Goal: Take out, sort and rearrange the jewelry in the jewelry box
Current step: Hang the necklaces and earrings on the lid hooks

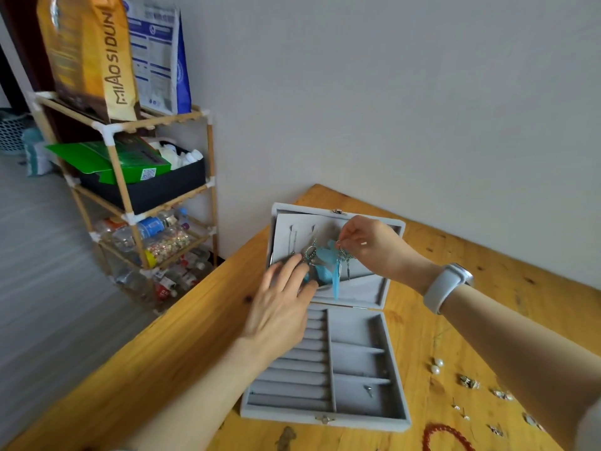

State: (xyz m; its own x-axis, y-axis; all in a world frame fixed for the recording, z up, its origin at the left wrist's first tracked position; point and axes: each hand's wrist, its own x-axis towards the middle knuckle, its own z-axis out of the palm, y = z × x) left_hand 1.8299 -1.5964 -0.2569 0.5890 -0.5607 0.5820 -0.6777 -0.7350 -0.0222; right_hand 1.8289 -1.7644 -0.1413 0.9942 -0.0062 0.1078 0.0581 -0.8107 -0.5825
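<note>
Grey velvet jewelry box [357,369] is lying open on the wooden table [201,320], and a blue feather earring [338,265] is being pinched by its hook above the lid panel by the right hand [367,245]. The left hand [283,301] is being stretched forward, fingers straight, touching a second feather earring [317,266] against the lid.

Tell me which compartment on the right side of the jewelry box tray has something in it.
The nearest of the right-hand compartments, closest to the front clasp: a small metal piece lies in it. The compartments farther back show only grey lining.
</note>
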